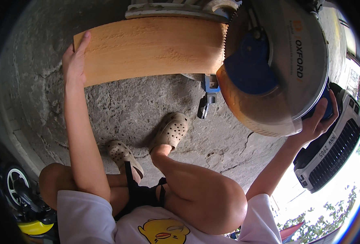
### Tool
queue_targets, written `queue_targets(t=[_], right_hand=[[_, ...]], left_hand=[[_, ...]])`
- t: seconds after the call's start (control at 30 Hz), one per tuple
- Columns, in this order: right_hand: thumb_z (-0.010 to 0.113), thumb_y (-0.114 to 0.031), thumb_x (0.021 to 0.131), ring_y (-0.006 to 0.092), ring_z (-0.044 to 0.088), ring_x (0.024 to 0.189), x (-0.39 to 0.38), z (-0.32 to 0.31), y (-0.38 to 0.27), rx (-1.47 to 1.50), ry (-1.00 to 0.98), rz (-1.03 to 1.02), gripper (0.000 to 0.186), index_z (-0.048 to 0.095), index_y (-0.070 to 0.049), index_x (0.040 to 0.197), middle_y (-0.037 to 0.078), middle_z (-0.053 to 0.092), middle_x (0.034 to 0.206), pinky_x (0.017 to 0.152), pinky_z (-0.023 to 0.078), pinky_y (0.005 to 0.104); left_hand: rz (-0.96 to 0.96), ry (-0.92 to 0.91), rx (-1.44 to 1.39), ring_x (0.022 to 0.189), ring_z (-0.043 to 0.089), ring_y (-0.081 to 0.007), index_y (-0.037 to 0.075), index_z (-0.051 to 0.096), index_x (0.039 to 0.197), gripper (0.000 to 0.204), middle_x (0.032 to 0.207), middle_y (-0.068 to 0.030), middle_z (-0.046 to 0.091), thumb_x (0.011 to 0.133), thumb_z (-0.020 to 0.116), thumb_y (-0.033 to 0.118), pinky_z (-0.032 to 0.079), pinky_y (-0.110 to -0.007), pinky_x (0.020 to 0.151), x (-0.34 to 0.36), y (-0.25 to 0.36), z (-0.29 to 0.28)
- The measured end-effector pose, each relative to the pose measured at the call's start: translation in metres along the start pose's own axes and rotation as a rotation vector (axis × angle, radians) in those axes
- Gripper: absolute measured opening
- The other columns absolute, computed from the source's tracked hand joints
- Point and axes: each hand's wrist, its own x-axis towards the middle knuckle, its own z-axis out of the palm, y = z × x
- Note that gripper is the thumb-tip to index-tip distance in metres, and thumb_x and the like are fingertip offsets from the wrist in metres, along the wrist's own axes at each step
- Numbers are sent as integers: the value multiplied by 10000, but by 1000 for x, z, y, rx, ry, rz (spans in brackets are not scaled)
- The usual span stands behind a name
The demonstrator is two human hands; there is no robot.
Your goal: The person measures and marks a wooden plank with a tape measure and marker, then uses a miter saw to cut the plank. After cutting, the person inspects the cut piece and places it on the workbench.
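My left hand (75, 61) grips the left end of a flat wooden board (151, 49), thumb on its top face. The board's right end lies at the toothed blade (228, 30) of a miter saw, which has a grey guard (293, 49), a blue cover (249, 73) and a tinted lower shield (245, 118). My right hand (320, 118) holds the saw's dark handle (327, 107), partly hidden by the guard and fingers. Under the board's right part, a blue-and-metal clamp (210, 83) juts toward me. A pale metal fence (167, 12) runs along the board's far edge.
I squat on a cracked concrete floor (206, 150) in beige clogs (169, 130). A parked vehicle (330, 146) with a dark grille is at the right, near a bright opening with foliage. A dark wheeled vehicle (25, 191) with a yellow panel is at the lower left.
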Motion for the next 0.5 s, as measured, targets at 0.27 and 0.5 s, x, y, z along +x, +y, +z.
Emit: queue_targets(t=[0.27,0.5], right_hand=[[597,-214,972,139,622,883,4,0,1,-54,-9,-10,297,573,-12,1189,105,625,1054,776,510,225],[600,-221,970,148,637,862,-3,1,-2,-40,21,20,299,578,-19,1189,109,647,1017,764,521,228]], left_hand=[[-15,-16,0,946,608,-139,4,642,1124,493,1054,-74,655,827,791,370,480,-292,840,-2,2,-1],[10,8,15,917,621,-143,10,654,1097,491,1011,-73,670,801,815,367,483,-295,828,-2,1,0]])
